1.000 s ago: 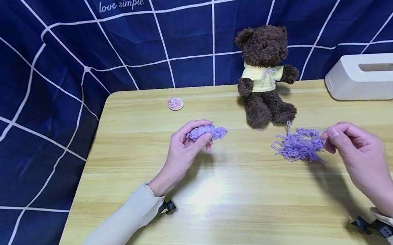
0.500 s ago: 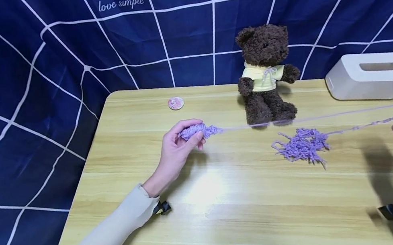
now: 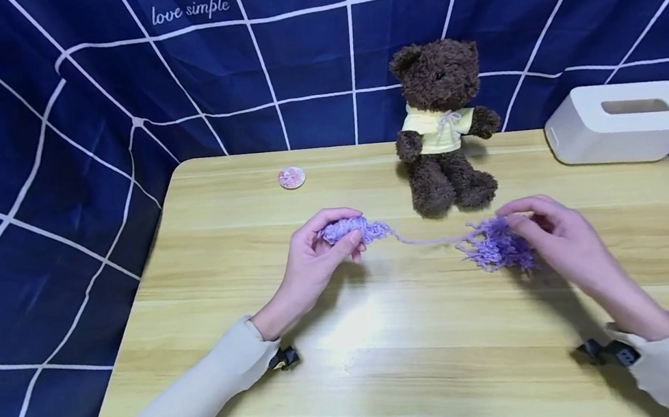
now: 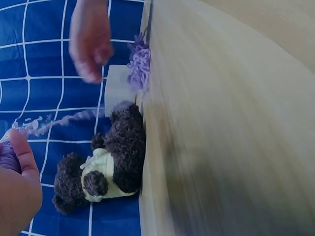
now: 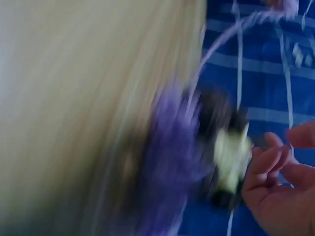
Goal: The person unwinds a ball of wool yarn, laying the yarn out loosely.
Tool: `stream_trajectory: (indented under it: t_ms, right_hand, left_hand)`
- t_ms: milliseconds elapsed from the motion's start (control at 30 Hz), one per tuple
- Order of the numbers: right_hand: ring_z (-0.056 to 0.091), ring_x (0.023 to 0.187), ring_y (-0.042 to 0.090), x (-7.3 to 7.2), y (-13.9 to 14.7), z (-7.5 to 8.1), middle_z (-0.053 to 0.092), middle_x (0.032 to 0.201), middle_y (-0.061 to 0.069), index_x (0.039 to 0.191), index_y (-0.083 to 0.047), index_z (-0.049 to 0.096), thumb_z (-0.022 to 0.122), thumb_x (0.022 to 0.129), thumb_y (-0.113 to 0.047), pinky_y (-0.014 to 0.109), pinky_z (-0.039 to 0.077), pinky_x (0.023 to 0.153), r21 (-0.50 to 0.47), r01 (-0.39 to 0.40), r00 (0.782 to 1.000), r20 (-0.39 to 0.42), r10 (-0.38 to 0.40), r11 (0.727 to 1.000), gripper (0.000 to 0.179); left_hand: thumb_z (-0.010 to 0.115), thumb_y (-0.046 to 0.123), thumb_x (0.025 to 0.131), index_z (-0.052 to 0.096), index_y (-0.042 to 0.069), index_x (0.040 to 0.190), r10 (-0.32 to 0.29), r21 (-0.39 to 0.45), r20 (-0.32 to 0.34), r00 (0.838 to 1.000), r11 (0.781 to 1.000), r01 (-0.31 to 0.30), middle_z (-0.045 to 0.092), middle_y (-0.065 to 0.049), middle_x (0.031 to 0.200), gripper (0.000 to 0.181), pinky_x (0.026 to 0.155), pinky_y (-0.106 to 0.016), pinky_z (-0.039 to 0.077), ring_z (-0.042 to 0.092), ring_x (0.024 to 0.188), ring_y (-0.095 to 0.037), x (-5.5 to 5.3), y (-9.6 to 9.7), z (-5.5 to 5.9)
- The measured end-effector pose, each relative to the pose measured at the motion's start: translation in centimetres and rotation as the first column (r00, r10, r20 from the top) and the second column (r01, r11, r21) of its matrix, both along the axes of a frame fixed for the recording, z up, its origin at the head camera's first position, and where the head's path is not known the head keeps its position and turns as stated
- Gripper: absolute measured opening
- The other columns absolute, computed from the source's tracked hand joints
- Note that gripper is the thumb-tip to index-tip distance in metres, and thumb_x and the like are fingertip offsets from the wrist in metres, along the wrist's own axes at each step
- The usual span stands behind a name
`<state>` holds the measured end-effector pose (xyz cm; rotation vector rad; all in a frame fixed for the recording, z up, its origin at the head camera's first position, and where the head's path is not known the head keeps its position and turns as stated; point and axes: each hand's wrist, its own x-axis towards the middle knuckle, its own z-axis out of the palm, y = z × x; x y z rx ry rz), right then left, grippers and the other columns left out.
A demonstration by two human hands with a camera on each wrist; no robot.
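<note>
Head view: left hand [image 3: 309, 258] grips wound purple yarn [image 3: 342, 229], a strand [image 3: 428, 242] running to the loose pile [image 3: 495, 249] on the desk [image 3: 356, 398]; left wrist view: right hand [image 4: 92, 42], fingers relaxed, hangs apart from the pile; right wrist view: pile blurred.

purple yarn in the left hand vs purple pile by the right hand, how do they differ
The wound bundle is mostly wrapped into a compact roll; the loose pile is a shaggy tangle. The left hand grips the wound bundle, while the loose pile lies on the table. Both are purple yarn.
</note>
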<state>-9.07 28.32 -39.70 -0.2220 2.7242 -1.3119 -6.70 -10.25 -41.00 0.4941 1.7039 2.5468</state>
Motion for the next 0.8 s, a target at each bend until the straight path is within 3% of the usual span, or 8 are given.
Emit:
stream_trajectory:
  t_ms: [133,233,333,400,500,633,700,800]
  right_hand:
    - [0.065,0.087,0.022,0.9,-5.6,1.2,0.071,0.108,0.007,0.145,-0.02,0.068,0.06,0.115,-0.028,0.031,0.056,0.066,-0.167,-0.095,0.995,0.02,0.1,0.981,0.032]
    - [0.07,0.094,0.024,1.0,-8.8,1.4,0.071,0.135,0.004,0.155,-0.017,0.06,0.056,0.116,-0.022,0.032,0.062,0.076,-0.285,-0.233,0.968,0.024,0.25,0.93,0.039]
    - [0.068,0.086,0.023,1.0,-10.8,1.3,0.071,0.132,0.006,0.154,-0.012,0.059,0.056,0.115,-0.018,0.031,0.062,0.074,-0.324,-0.333,0.932,0.026,0.36,0.885,0.04]
    - [0.063,0.077,0.022,1.1,-11.1,1.3,0.072,0.115,0.007,0.142,-0.008,0.066,0.056,0.114,-0.017,0.029,0.059,0.066,-0.305,-0.359,0.925,0.008,0.379,0.882,0.031]
    - [0.051,0.064,0.02,1.2,-10.2,1.5,0.06,0.082,0.004,0.118,-0.009,0.073,0.056,0.115,-0.014,0.029,0.048,0.052,-0.28,-0.345,0.938,-0.065,0.341,0.896,0.017]
    - [0.045,0.058,0.019,1.0,-8.0,2.1,0.052,0.072,0.008,0.104,-0.001,0.068,0.052,0.115,-0.006,0.03,0.043,0.047,-0.379,-0.27,0.961,-0.169,0.221,0.885,0.02]
    - [0.047,0.06,0.018,0.7,-6.8,2.2,0.051,0.071,0.008,0.101,0.005,0.067,0.052,0.114,-0.002,0.026,0.046,0.049,-0.479,-0.2,0.975,-0.184,0.125,0.855,0.021]
    - [0.046,0.063,0.019,0.2,-5.1,2.1,0.05,0.07,0.009,0.095,0.014,0.064,0.053,0.111,0.003,0.023,0.049,0.056,-0.671,-0.09,0.985,-0.171,-0.036,0.736,0.023]
  left_hand:
    - [0.065,-0.012,0.1,0.06,-0.018,0.132,-0.005,-0.027,-0.009,1.0,1.0,0.005,0.072,-0.012,0.102,0.033,0.076,-0.026,0.063,0.07,0.084,-0.018,0.2,0.4,0.1]
    - [0.065,-0.012,0.1,0.06,-0.018,0.131,-0.011,-0.045,-0.006,1.0,0.999,0.01,0.071,-0.013,0.106,0.033,0.077,-0.026,0.063,0.069,0.084,-0.018,0.3,0.6,0.1]
    - [0.067,-0.011,0.1,0.061,-0.016,0.131,-0.018,-0.061,0.0,1.0,0.998,0.018,0.07,-0.014,0.111,0.032,0.079,-0.026,0.064,0.069,0.085,-0.021,0.4,0.8,0.0]
    - [0.067,-0.011,0.1,0.062,-0.016,0.131,-0.019,-0.066,0.001,1.0,0.998,0.019,0.069,-0.015,0.113,0.032,0.08,-0.027,0.064,0.069,0.086,-0.022,0.5,0.8,0.0]
    - [0.066,-0.012,0.1,0.061,-0.016,0.13,-0.007,-0.058,-0.002,1.0,0.998,0.007,0.068,-0.016,0.114,0.031,0.08,-0.028,0.065,0.07,0.086,-0.021,0.5,0.6,-0.1]
    - [0.065,-0.014,0.1,0.059,-0.017,0.129,0.018,-0.036,-0.002,1.0,0.999,-0.018,0.067,-0.016,0.113,0.03,0.079,-0.029,0.065,0.071,0.086,-0.019,0.5,0.3,-0.1]
    - [0.065,-0.015,0.1,0.058,-0.018,0.129,0.027,-0.03,0.001,1.0,0.999,-0.027,0.067,-0.015,0.112,0.03,0.079,-0.029,0.065,0.07,0.087,-0.019,0.5,0.2,-0.3]
    - [0.065,-0.014,0.1,0.058,-0.018,0.129,0.03,-0.028,0.004,1.0,0.999,-0.03,0.068,-0.015,0.109,0.03,0.077,-0.029,0.065,0.069,0.086,-0.019,0.6,0.1,-0.5]
